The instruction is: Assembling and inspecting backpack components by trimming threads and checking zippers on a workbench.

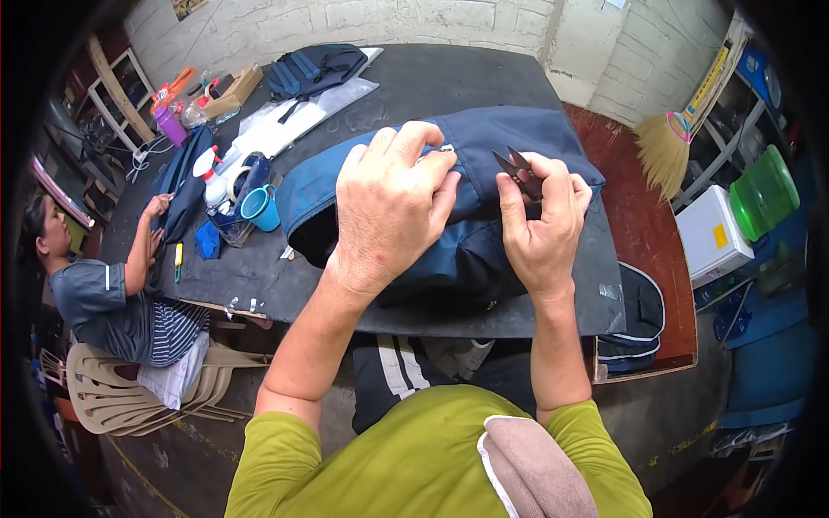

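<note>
We see the blue bag (pixel 518 129) lying on the dark surface (pixel 458 79), close to the front edge, with its right corner reaching the right edge. Behind it, a bare strip stays open toward the wall (pixel 432 22); the front right corner is also bare. On the left there is less room, because the teal bucket (pixel 257 210) stands just beside the bag.

Of our hands, the left hand (pixel 384 203) is above the bag, its forearm slanting inward, fingers curled. Thumb and forefinger are near a small pale piece (pixel 446 148); we cannot tell if they grip it. The right hand (pixel 550 207), forearm almost straight, grips black snips (pixel 525 183), whose blades are apart and point up and left.
</note>
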`<state>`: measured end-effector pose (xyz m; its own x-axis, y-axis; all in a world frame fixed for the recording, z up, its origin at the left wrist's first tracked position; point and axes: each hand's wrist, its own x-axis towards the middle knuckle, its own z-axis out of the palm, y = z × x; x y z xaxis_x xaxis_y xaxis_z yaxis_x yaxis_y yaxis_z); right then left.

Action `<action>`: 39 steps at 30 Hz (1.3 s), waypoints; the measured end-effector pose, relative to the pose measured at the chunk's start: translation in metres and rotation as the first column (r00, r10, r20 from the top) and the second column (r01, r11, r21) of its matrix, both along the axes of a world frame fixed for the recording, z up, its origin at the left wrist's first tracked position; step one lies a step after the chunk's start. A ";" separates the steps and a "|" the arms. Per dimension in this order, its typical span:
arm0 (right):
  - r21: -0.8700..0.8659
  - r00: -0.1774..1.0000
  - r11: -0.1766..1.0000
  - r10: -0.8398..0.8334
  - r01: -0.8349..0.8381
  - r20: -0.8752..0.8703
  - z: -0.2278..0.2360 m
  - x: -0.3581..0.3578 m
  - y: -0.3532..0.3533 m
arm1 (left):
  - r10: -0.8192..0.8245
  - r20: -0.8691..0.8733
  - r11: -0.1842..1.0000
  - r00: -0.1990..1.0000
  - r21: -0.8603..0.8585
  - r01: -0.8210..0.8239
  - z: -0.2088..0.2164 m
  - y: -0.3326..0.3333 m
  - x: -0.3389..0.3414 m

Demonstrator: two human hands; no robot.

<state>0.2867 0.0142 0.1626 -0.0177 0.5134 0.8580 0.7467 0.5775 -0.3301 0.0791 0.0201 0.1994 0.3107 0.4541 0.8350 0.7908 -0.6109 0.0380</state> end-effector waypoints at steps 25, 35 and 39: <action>0.011 0.991 0.998 0.066 -0.065 -0.112 -0.021 -0.009 0.001 | -0.334 0.520 0.837 0.786 -0.220 0.501 -0.014 -0.005 -0.019; 0.092 0.995 0.991 0.098 -0.097 -0.011 -0.014 -0.019 -0.011 | -0.352 0.432 0.865 0.830 -0.188 0.464 -0.017 -0.011 -0.019; 0.122 0.997 0.990 0.074 -0.074 0.006 -0.010 -0.021 -0.011 | -0.335 0.359 0.889 0.871 -0.185 0.419 -0.015 -0.014 -0.017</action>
<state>0.2659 0.0035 0.1522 -0.0532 0.4021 0.9141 0.7007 0.6672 -0.2527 0.0617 0.0059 0.1849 0.2460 0.5596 0.7914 0.4233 -0.7966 0.4317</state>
